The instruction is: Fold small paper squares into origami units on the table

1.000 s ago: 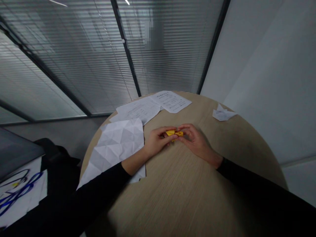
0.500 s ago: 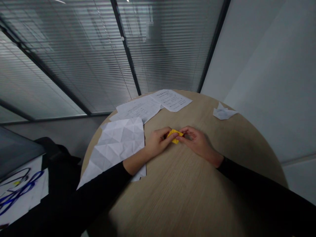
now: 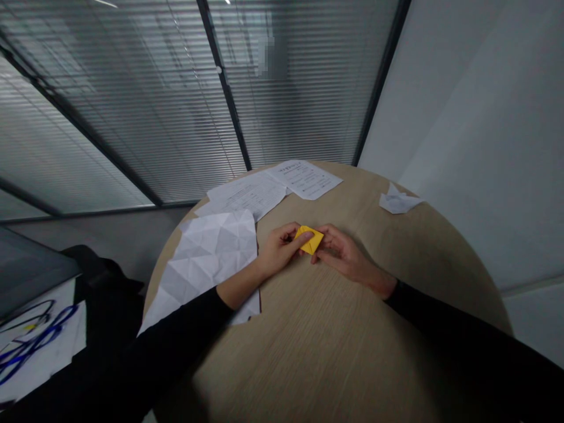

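Note:
A small piece of folded yellow paper [image 3: 312,242] is held just above the table, its creased face turned up. My left hand [image 3: 281,248] is closed on it, the thumb lying flat across the top and the fingers behind. At the paper's right corner, my right hand [image 3: 346,254] has its curled fingers on the edge, with the thumb lower down and off the top face. Some of the right fingertips are hidden behind the paper.
Creased white paper [image 3: 211,252] lies left of my hands on the round wooden table [image 3: 299,341]. Printed sheets [image 3: 304,179] lie at the far edge, and a folded white paper shape [image 3: 399,201] at the far right. Blue cable [image 3: 39,341] rests on papers at lower left.
The yellow paper has turned and shows more of its flat, creased face. My right thumb has moved off its top and down. Both hands have shifted slightly.

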`<state>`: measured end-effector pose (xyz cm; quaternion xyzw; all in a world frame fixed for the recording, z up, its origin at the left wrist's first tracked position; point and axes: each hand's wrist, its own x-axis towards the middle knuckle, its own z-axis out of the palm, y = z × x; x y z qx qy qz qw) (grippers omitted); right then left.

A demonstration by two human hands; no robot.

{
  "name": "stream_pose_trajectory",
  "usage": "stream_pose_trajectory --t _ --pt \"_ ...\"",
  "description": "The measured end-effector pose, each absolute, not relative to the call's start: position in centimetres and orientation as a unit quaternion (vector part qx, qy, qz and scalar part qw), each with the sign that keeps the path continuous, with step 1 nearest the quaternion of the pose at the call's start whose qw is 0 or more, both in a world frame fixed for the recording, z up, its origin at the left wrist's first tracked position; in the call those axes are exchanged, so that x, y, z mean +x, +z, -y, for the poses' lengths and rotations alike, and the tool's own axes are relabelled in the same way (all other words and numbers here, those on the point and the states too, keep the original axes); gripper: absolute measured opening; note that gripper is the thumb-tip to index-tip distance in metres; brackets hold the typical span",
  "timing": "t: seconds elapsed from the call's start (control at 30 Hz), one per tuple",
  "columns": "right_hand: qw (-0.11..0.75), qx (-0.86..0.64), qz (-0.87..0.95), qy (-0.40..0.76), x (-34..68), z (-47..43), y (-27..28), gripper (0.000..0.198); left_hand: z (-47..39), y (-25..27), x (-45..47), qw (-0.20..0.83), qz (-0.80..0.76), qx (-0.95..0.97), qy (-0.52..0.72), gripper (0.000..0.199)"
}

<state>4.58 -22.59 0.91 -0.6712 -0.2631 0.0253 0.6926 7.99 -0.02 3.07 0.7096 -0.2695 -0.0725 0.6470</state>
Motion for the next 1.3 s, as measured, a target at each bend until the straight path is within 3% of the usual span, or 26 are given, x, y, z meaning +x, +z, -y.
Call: stream_pose_trajectory --t 0.23,0.37,0.5,0.57,0.67,0.77,0.93,1.13,1.3 --pt "0.688 -0.692 0.218 0.013 5.1 22.0 0.4 0.023 0.0 2.9 8.2 0.628 0.293 0.716 -0.086 0.051" --pt "0.649 -0.735 0.183 -0.073 5.4 21.9 0.0 0.018 -0.3 3.0 7.8 0.563 0.297 0.771 0.016 0.048" --pt "0.607 -0.764 0.163 -0.145 5.2 21.8 -0.2 0.017 -0.5 3.1 6.9 0.448 0.321 0.827 0.111 0.073" --pt "0.587 -0.778 0.162 -0.156 5.0 21.8 0.0 0.015 -0.4 3.0 6.5 0.383 0.323 0.855 0.131 0.076" --pt "0.538 -0.809 0.162 -0.173 4.4 21.8 0.7 0.012 -0.2 3.0 6.3 0.304 0.313 0.884 0.166 0.068" --pt "0.484 -0.84 0.158 -0.189 3.8 21.7 1.4 0.011 -0.1 3.1 6.2 0.248 0.318 0.895 0.193 0.048" --pt "0.463 -0.85 0.15 -0.2 3.7 21.4 1.9 0.011 0.0 3.6 5.9 0.195 0.326 0.905 0.194 0.031" --pt "0.433 -0.865 0.109 -0.228 3.8 21.6 1.8 0.018 0.1 3.7 5.9 0.188 0.286 0.922 0.18 0.026" --pt "0.47 -0.848 0.133 -0.206 4.0 22.0 1.3 0.016 -0.2 3.3 6.6 0.341 0.257 0.895 0.127 0.027"
